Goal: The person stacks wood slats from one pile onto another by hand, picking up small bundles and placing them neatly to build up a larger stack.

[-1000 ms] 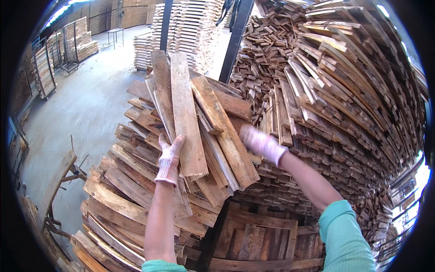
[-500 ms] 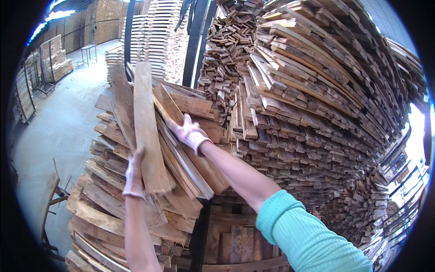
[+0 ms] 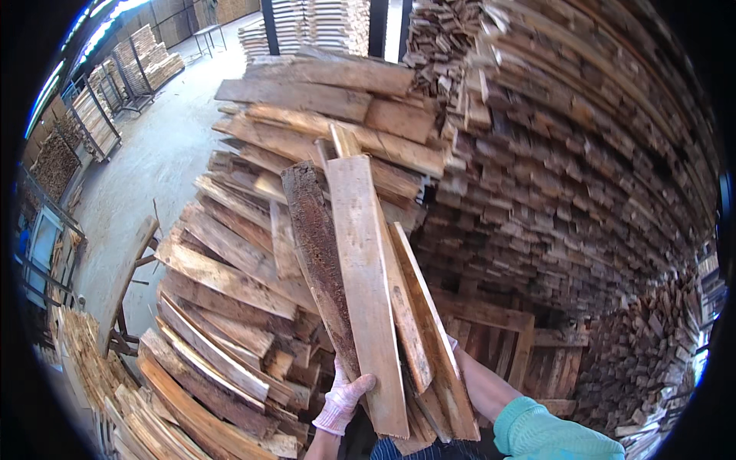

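I hold a loose bundle of rough wooden planks point(image 3: 364, 268), fanned lengthwise in front of me. My left hand point(image 3: 342, 400), in a pale pink work glove, is closed on the bundle's lower left edge, thumb over the front plank. At the bundle's right edge, my right hand point(image 3: 453, 343) is pressed against the planks from behind; only a sliver of glove shows and its fingers are hidden. A dark bark-covered board point(image 3: 316, 238) forms the bundle's left side. Behind and left lies a big pile of planks point(image 3: 230, 272), stacked crosswise in uneven layers.
A tall stack of plank ends point(image 3: 537, 207) rises at the right. Below it stands a wooden crate-like frame point(image 3: 525, 353). A slanted wooden post point(image 3: 126, 280) stands left of the pile. Pale concrete floor point(image 3: 165, 138) stretches to racks point(image 3: 115, 84) at the far left.
The bundle has come off the pile, drawn toward me and rightward with both hands. My right hand has gone from its top side to mostly behind it. The view has shifted too.
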Motion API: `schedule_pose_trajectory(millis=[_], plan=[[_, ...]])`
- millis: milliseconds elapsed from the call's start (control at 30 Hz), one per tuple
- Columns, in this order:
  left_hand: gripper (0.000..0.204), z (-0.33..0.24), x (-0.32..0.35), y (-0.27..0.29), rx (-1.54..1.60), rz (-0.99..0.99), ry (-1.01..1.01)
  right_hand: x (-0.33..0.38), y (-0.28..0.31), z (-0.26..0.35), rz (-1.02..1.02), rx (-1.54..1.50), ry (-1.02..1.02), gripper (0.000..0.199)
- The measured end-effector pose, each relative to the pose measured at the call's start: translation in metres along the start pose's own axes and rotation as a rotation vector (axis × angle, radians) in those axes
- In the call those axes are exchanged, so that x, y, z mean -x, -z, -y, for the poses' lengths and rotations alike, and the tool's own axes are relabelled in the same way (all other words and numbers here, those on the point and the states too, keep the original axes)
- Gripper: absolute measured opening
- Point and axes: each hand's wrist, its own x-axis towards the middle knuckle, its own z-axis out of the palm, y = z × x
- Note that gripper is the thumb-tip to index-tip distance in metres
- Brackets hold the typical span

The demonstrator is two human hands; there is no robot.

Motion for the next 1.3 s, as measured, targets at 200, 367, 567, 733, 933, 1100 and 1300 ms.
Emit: schedule_pose_trajectory(millis=[200,367,567,733,933,1100,1300], plan=[[0.132,0.071,0.055,-0.017,-0.203,-0.021,0.043,0.034,0.056,-0.134,-0.101,0.191,0.045,0.058],[0.131,0.156,0.090,-0.052,-0.195,0.029,0.251,0.098,0.130,-0.245,-0.310,0.462,0.020,0.061],[0.122,0.223,0.056,-0.091,-0.394,0.226,0.382,0.098,0.205,-0.318,-0.545,0.885,0.025,0.066],[0.115,0.283,-0.034,-0.079,-0.910,0.084,0.243,0.025,0.235,-0.347,-0.530,1.238,0.154,0.070],[0.120,0.313,-0.063,-0.077,-1.352,-0.092,0.272,0.063,0.201,-0.317,-0.517,1.086,0.139,0.089],[0.117,0.288,-0.070,-0.104,-1.385,-0.035,0.319,0.106,0.192,-0.270,-0.485,0.538,-0.023,0.114],[0.101,0.240,-0.054,-0.070,-1.083,0.088,0.086,0.123,0.240,-0.278,-0.557,0.267,0.093,0.088]])
